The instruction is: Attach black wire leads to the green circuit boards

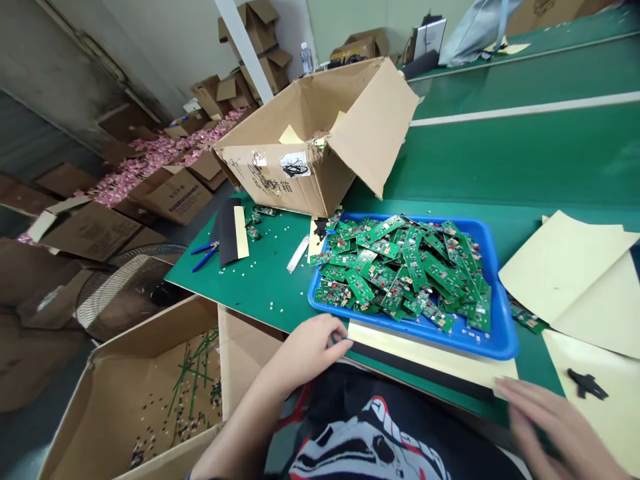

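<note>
Between my hands, along the front table edge, lies a black foam strip (pixel 425 371) on a pale yellow backing sheet (pixel 440 349). My left hand (pixel 313 347) is curled at the strip's left end, thumb and forefinger closed on it. At the right end my right hand (pixel 555 423) reaches in with fingers stretched out; it is smeared by motion, and its fingertips are at the strip's end. Just beyond the strip stands a blue tray (pixel 505 333) heaped with green circuit boards (pixel 380 270).
Yellow sheets (pixel 565 273) and a small black piece (pixel 587 385) lie at right. Behind the tray stands an open carton (pixel 285 180). Blue-handled pliers (pixel 205 253) rest at left beside a black roll (pixel 229 233). A large cardboard box (pixel 145 347) and a fan (pixel 125 287) stand lower left.
</note>
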Demonstrator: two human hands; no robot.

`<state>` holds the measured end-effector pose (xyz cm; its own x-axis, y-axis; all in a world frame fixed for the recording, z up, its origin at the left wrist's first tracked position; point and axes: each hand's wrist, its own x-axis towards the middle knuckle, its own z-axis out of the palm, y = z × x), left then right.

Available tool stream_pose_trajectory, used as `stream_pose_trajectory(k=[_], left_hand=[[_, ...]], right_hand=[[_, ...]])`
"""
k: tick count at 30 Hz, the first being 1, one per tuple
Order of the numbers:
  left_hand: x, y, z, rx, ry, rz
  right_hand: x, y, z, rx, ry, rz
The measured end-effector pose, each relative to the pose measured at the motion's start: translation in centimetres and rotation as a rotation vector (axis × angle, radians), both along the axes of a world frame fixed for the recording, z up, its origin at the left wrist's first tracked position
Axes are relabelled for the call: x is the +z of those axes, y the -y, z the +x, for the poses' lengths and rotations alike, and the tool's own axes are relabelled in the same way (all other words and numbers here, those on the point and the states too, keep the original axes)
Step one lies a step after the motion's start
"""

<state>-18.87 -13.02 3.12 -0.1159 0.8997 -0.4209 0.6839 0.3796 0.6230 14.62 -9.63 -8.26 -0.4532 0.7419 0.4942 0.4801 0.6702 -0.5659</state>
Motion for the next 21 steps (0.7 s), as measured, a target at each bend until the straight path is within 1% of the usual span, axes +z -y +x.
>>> stream_pose_trajectory(k=[2, 4, 7, 10, 12, 14, 15, 17, 18, 19, 20, 21], left_hand=[[-2.0, 1.5, 0.3, 0.118, -0.034, -0.032], [-3.4, 2.4, 1.1, 0.200, -0.040, -0.010], [-4.4, 2.7, 2.4, 0.269, -0.020, 0.032], [-4.6, 2.3, 2.8, 0.315, 0.012, 0.057], [-4.8, 2.2, 2.7, 0.314, 0.052, 0.059], [-4.8, 2.3, 2.4, 0.327, 0.166, 0.059], [-4.9, 2.4, 2.2, 0.351, 0.261, 0.051], [-5.0, 2.3, 1.9, 0.441, 0.436, 0.020], [-5.1, 2.0, 1.9, 0.474, 0.479, -0.033], [-5.3, 1.4, 2.0, 0.575, 0.441, -0.034], [-5.6, 0.4, 2.2, 0.696, 0.364, 0.008], [-5.9, -1.1, 2.8, 0.668, 0.359, 0.025]], right_hand=[[0.5, 0.1, -3.3, 0.148, -0.019, 0.042], [0.8, 0.0, -6.3, 0.261, 0.013, 0.049], [0.6, -0.1, -9.3, 0.336, 0.084, 0.058], [0.1, -0.3, -10.4, 0.330, 0.106, 0.058], [0.0, -0.2, -10.7, 0.314, 0.092, 0.022], [0.2, -0.1, -11.2, 0.308, 0.047, -0.042], [0.5, 0.0, -11.6, 0.306, 0.019, -0.077], [1.2, 0.0, -12.5, 0.270, 0.013, -0.068], [1.7, -0.3, -12.9, 0.248, 0.025, -0.052], [2.1, -0.7, -13.1, 0.224, 0.043, -0.035], [2.5, -1.3, -13.1, 0.193, 0.063, -0.011], [2.9, -2.1, -12.6, 0.163, 0.098, 0.011]])
